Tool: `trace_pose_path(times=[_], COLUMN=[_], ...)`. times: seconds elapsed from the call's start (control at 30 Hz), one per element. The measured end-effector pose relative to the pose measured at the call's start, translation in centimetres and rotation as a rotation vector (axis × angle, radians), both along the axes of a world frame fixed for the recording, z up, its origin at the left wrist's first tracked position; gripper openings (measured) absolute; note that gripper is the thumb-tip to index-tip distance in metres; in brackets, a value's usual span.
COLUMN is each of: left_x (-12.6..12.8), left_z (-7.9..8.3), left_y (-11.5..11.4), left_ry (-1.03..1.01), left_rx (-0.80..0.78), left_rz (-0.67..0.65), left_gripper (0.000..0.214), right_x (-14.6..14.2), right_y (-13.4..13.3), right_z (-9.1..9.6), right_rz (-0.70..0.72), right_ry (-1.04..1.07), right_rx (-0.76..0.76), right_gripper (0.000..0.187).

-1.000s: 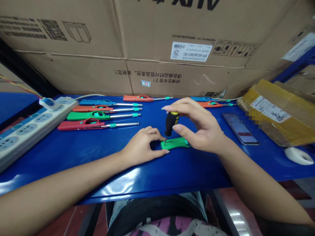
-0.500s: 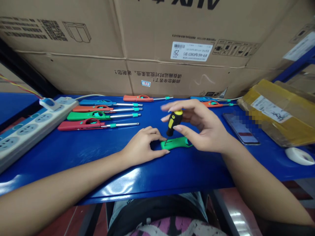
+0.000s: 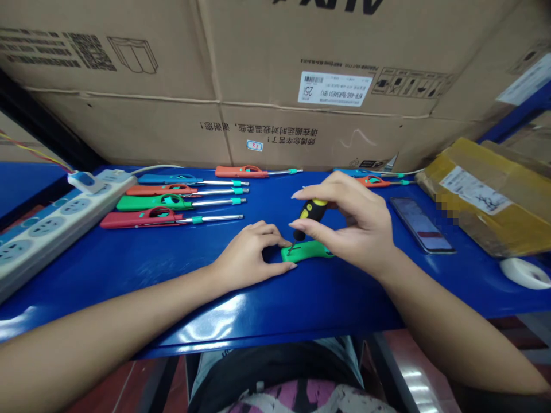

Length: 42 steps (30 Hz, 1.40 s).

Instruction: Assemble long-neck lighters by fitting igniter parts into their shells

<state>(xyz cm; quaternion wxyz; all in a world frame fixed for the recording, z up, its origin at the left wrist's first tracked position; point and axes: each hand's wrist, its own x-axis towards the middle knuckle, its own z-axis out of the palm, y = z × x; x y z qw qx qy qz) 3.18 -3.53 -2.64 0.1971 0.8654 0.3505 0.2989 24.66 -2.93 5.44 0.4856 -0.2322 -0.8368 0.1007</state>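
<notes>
A green lighter (image 3: 307, 250) with a long-nose handle shape lies flat on the blue tabletop (image 3: 258, 310). My left hand (image 3: 247, 255) grips its left end between thumb and fingers. In my right hand (image 3: 355, 226) is a small black and yellow screwdriver (image 3: 313, 210), tilted, its handle between thumb and fingers. The screwdriver's tip meets the lighter near its left end; a screw there is too small to make out. My right hand hides the lighter's right end.
Left of my hands lie several gas lighters, among them a red lighter (image 3: 138, 219). An orange lighter (image 3: 241, 171) lies by the large cardboard box (image 3: 150, 126). There is a power strip (image 3: 47, 226) at left, and a phone (image 3: 422, 225), a taped parcel (image 3: 486, 195) and a tape roll (image 3: 525, 273) at right.
My right hand has closed its fingers further around the screwdriver handle, which now leans more to the right. My left hand and the green lighter have stayed put.
</notes>
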Motion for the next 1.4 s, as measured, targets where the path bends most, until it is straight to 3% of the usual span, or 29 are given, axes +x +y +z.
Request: trace_pose_path(times=[0.07,0.2,0.27,0.4,0.57,0.77,0.97,1.17,1.3,1.4], left_x=[-0.01,-0.02,0.00,0.08,0.08,0.05,0.09,0.15,0.14,0.10], left_z=[0.01,0.14,0.17,0.18,0.15,0.07,0.20,0.34,0.23,0.11], left_y=[0.01,-0.04,-0.06,-0.06,-0.02,-0.03,-0.07,-0.12,-0.09,-0.06], left_ry=[0.002,0.013,0.004,0.005,0.000,0.004,0.019,0.026,0.009,0.008], left_rx=[-0.004,-0.014,-0.010,-0.008,-0.012,0.007,-0.010,-0.005,-0.009,0.000], left_rz=[-0.001,0.000,0.000,0.006,0.005,0.007,0.012,0.012,0.000,0.002], left_gripper=[0.030,0.029,0.029,0.028,0.027,0.029,0.029,0.028,0.026,0.027], right_x=[-0.14,0.05,0.09,0.08,0.30,0.25,0.29,0.21,0.44,0.31], right_y=[0.04,-0.14,-0.20,-0.28,-0.57,-0.20,0.01,0.20,-0.22,0.00], right_z=[-0.16,-0.10,-0.18,-0.08,0.48,-0.05,0.25,-0.05,0.55,0.38], right_rz=[0.014,0.191,0.149,0.022,0.152,-0.028,0.142,0.051,0.132,0.093], right_ry=[0.005,-0.061,-0.032,-0.085,-0.202,-0.109,-0.088,-0.100,-0.225,-0.165], right_rx=[-0.030,-0.238,-0.174,0.091,-0.048,0.071,-0.081,0.250,0.115,0.076], right_gripper=[0.028,0.038,0.035,0.031,0.037,0.034,0.030,0.032,0.037,0.031])
